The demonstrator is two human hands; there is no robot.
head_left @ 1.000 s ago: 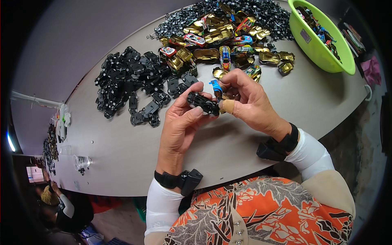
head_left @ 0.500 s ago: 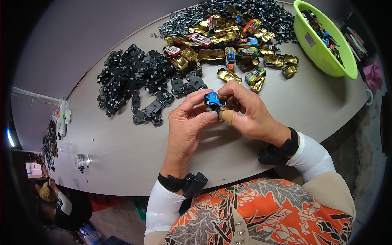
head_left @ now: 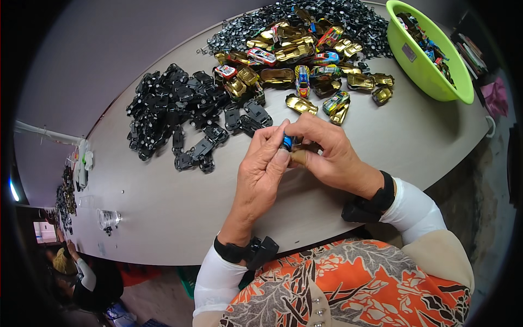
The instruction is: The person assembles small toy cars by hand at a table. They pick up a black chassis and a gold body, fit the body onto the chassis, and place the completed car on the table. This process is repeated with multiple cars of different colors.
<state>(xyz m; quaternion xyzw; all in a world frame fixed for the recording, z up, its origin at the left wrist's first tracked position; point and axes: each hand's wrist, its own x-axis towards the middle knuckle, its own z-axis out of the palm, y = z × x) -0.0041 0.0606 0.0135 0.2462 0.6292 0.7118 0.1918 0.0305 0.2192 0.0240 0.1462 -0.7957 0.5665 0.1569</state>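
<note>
A blue toy car (head_left: 287, 143) is gripped between my two hands above the table, mostly covered by fingers. My left hand (head_left: 262, 163) is closed on its left side, thumb and fingertips pressed against it. From the right, my right hand (head_left: 327, 148) pinches the same car with curled fingers; its thumb has a tan covering. Beyond the hands lie toy car shells (head_left: 294, 52), gold and multicoloured. Black toy car chassis with wheels (head_left: 169, 103) form a heap to the left of them.
Small wheel-and-axle parts (head_left: 348, 22) are heaped at the table's far edge. A lime-green basin (head_left: 462, 82) holding more car shells stands at the far right. A clear plastic cup (head_left: 108, 218) is on the left of the table (head_left: 174, 218). Another person (head_left: 90, 278) sits at far left.
My left hand has turned and its fingers have closed further over the blue car, which now shows much less. My right hand stays close against it.
</note>
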